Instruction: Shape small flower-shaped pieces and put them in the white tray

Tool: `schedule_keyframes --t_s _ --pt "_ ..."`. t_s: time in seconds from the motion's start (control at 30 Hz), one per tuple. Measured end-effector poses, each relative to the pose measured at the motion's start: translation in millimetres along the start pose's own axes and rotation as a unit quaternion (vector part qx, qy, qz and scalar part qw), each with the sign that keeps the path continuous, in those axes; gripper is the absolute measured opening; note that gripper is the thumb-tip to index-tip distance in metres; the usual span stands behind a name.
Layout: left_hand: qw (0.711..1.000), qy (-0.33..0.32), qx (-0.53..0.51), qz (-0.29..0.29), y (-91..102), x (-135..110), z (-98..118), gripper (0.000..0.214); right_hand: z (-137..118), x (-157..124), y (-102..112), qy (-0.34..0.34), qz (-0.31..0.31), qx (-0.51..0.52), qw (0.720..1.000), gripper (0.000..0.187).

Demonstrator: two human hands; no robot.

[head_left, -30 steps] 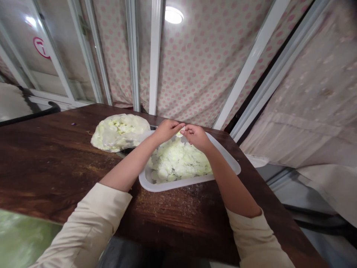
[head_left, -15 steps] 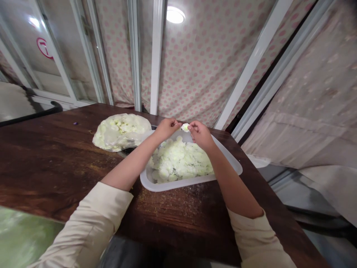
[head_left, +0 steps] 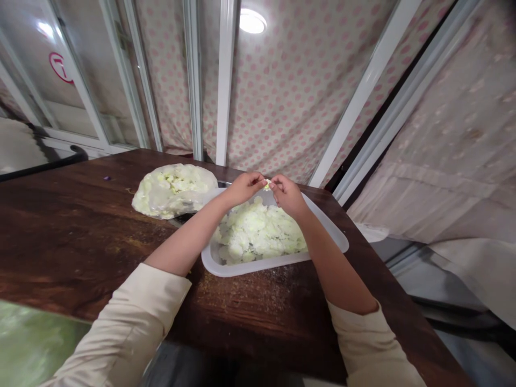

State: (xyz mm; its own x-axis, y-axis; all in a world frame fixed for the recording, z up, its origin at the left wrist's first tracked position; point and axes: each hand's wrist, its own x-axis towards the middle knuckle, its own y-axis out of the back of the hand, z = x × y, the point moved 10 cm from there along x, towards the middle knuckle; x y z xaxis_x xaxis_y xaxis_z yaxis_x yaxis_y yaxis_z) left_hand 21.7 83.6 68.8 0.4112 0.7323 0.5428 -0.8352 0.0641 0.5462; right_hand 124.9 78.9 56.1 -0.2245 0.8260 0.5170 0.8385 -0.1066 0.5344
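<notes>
My left hand (head_left: 241,188) and my right hand (head_left: 287,194) meet above the far end of a white plastic tray (head_left: 278,262). Both pinch one small pale green-white flower (head_left: 266,186) between their fingertips. The tray is heaped with many more such white flowers (head_left: 258,231). Cream sleeves cover both my forearms up to the elbows.
A clear plastic bag of the same pale flowers (head_left: 174,190) lies on the dark wooden table (head_left: 64,231) left of the tray. The table's right edge (head_left: 387,269) drops off near the tray. Dotted fabric and white frames stand behind.
The small flower sat more exposed between my fingertips half a second ago; now my fingers are closed tighter over it. The hands have barely shifted.
</notes>
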Motion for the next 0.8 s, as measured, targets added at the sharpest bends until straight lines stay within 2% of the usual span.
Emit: schedule_keyframes --t_s 0.17,0.3,0.6,0.7,0.8 --pt "0.999 -0.022 0.039 0.009 3.0 1 4 0.034 -6 -3 -9 -0.008 -0.039 0.056 0.998 0.017" --pt "0.997 -0.026 0.073 0.014 3.9 0 6 0.036 -7 -5 -11 -0.028 -0.043 0.074 0.996 0.017" --pt "0.998 -0.006 0.059 0.017 2.7 -2 4 0.041 -6 -5 -16 -0.074 -0.065 0.145 0.984 0.018" --pt "0.996 -0.011 0.072 0.056 10.4 1 -2 0.039 -6 -6 -16 -0.079 -0.066 0.140 0.985 0.018" --pt "0.987 0.021 0.067 0.143 30.0 1 -17 0.037 -7 -6 -16 -0.070 -0.065 0.129 0.987 0.020"
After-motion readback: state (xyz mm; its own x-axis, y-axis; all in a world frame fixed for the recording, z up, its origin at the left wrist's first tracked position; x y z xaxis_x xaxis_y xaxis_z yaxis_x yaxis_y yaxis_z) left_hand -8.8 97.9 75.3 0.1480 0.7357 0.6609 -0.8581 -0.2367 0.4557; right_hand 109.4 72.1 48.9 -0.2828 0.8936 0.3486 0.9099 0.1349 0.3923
